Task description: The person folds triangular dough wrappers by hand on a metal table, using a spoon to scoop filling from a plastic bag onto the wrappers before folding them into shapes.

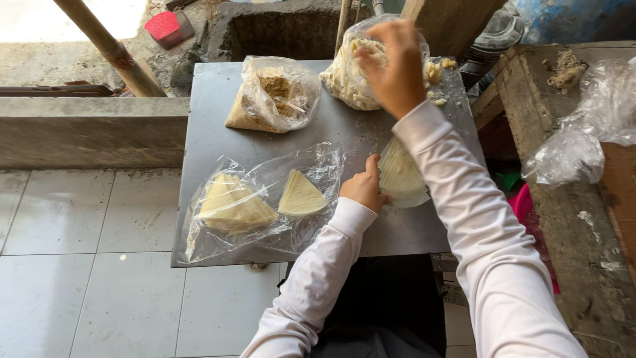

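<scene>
My left hand rests on the grey metal tabletop, fingers pressed on a pale yellow folded wrapper sheet. My right hand reaches up to a clear plastic bag of pale filling pieces at the far edge, its fingers curled at the bag's mouth; whether it grips any pieces is hidden. A flat clear plastic sheet lies in front, carrying folded yellow triangles, with a stack of them on its left part.
A second clear bag with brown crumbs sits at the far left of the tabletop. Loose filling bits lie near the far right corner. Crumpled clear plastic lies on a concrete ledge at right. White floor tiles spread at left.
</scene>
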